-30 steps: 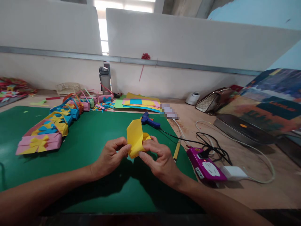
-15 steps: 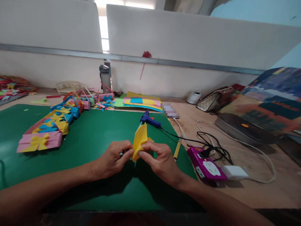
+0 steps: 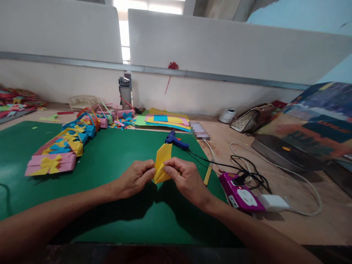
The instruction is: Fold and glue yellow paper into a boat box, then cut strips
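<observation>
A folded piece of yellow paper point(image 3: 162, 159) is held above the green mat point(image 3: 110, 223) near the middle of the view. My left hand point(image 3: 137, 178) pinches its left edge between thumb and fingers. On the other side, my right hand point(image 3: 187, 179) grips the paper's lower right part, with the thumb pressed on a fold. Just beyond the paper lies a blue glue gun point(image 3: 176, 140), its black cord running off to the right. My right hand covers part of the paper.
Paper baskets with bows point(image 3: 52, 165) stand in a row at left. Stacked coloured paper point(image 3: 167, 119), a grey bottle point(image 3: 125, 93) and a phone point(image 3: 199, 131) are at the back. Right of the mat sit a yellow ruler-like strip point(image 3: 209, 173), a purple power strip point(image 3: 242, 192), tangled cords and a dark case point(image 3: 286, 152).
The yellow paper has turned, showing more of its folded lower part. My right thumb has moved up onto the fold. The view has shifted slightly.
</observation>
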{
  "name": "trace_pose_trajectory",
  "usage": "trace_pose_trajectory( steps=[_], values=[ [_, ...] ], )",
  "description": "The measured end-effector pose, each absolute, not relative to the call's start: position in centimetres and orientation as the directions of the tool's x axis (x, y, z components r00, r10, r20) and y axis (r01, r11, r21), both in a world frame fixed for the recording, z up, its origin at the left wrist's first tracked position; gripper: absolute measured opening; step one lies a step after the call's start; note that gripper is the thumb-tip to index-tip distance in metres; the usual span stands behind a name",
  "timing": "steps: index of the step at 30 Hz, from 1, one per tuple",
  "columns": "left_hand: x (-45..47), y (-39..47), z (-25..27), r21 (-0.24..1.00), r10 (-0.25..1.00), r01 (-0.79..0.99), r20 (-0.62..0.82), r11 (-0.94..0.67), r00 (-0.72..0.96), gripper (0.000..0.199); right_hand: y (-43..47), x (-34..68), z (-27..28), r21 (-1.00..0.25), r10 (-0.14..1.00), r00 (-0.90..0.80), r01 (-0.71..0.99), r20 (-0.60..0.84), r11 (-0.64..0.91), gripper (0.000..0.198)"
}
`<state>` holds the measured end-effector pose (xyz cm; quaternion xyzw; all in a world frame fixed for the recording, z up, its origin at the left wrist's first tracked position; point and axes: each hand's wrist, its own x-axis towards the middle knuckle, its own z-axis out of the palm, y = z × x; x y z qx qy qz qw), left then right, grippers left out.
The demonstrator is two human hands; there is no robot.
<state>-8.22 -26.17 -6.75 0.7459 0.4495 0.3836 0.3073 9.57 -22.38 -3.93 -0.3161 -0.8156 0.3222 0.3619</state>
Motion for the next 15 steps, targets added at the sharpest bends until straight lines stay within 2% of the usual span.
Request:
trace_pose_trajectory(
  steps=[5, 15],
  values=[
    [-9.0, -25.6, -6.9, 0.858, 0.927, 0.376, 0.259, -0.349, 0.271, 0.026, -21.7, 8.6, -3.2, -0.799, 0.777, -0.556, 0.303, 0.295, 0.519, 0.005],
    [-10.5, -25.1, -7.0, 0.748, 0.876, 0.463, 0.347, -0.474, 0.335, 0.027, -20.7, 7.0, -2.3, -0.701, 0.717, -0.616, 0.35, 0.327, 0.621, 0.008]
  ],
)
